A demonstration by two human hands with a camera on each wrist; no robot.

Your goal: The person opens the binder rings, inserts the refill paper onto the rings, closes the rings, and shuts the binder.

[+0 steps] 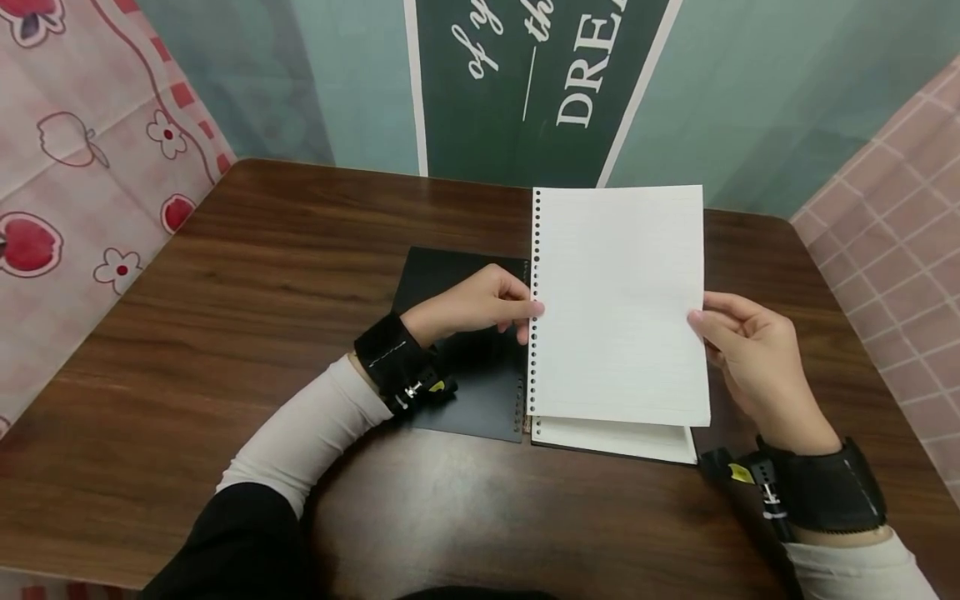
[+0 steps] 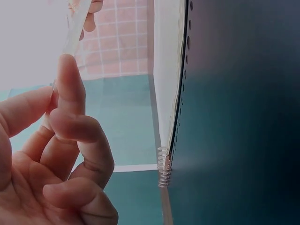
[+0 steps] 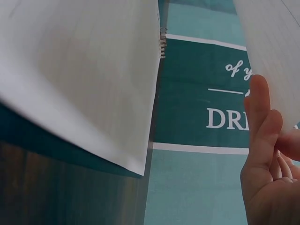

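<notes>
Several punched sheets of lined paper [image 1: 618,304], or perhaps one, hang above an open notebook with black covers [image 1: 472,408]. My left hand [image 1: 487,302] pinches the holed left edge between thumb and fingers, also seen in the left wrist view, where the hand [image 2: 70,136] is close. At the opposite edge my right hand [image 1: 753,350] pinches the paper, thumb on the near face. Beneath the raised paper, white pages [image 1: 615,439] lie on the notebook's right side. Clear rings [image 2: 164,168] at the spine appear in the left wrist view. How many sheets are held I cannot tell.
The notebook lies on a dark wooden table [image 1: 247,333]. Behind stands a green backdrop [image 1: 480,125] with white lettering. A fruit-patterned cloth [image 1: 75,192] hangs at left, a pink tiled surface [image 1: 900,250] at right. Black straps [image 1: 821,487] circle both wrists.
</notes>
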